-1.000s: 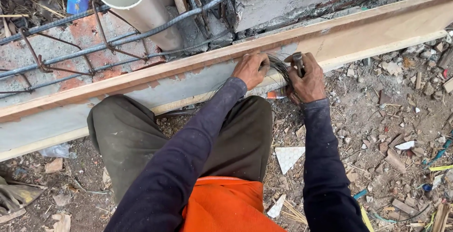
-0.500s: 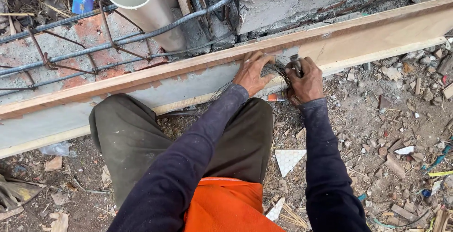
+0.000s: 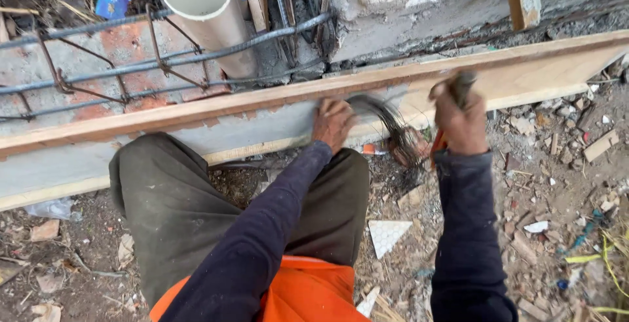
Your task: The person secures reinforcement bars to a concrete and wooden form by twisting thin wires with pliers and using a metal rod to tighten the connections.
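Two hands are working a bundle of tie wire [image 3: 386, 122] against the form board [image 3: 262, 102].
Left hand [image 3: 333, 124] is gripping the wire at the board's face; right hand [image 3: 460, 115] is clenching a blurred tool, best pulling steadily.

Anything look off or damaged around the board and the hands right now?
The ground is strewn with rubble, and a white tile shard lies loose by the knee. The concrete block above the wooden board is ragged and broken. The left hand holds a bent wire bundle; the right hand is motion-blurred.
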